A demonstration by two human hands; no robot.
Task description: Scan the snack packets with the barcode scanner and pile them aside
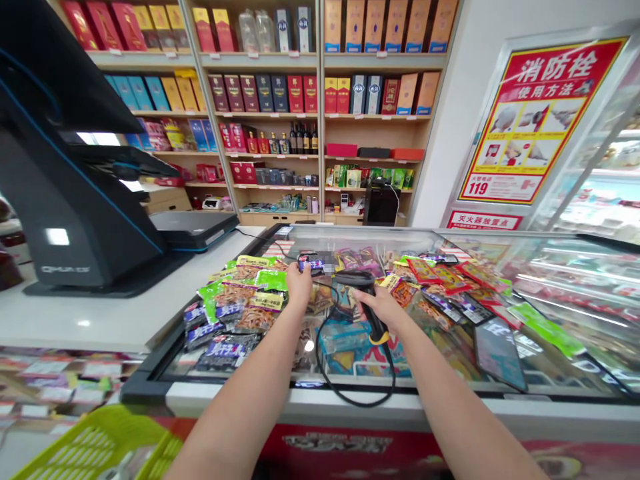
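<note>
My left hand (300, 283) grips a small dark-blue snack packet (313, 262) near the middle of a glass-topped freezer (295, 384). In my right hand (383, 307) is a black barcode scanner (367, 293), its head turned left toward the packet. The scanner's black cable (360, 405) loops down over the glass. Left of my left hand lies a pile of snack packets (245, 297), green, yellow and dark blue. Right of my right hand, red and dark packets (445, 277) are spread out beside a dark phone (500, 353).
A black checkout machine (90, 200) with a scale (195, 227) stands on the white counter (90, 323) at left. A green basket (100, 447) is at the lower left. Behind the freezer are shelves (270, 117) of boxed goods, and a red poster (540, 120) hangs at right.
</note>
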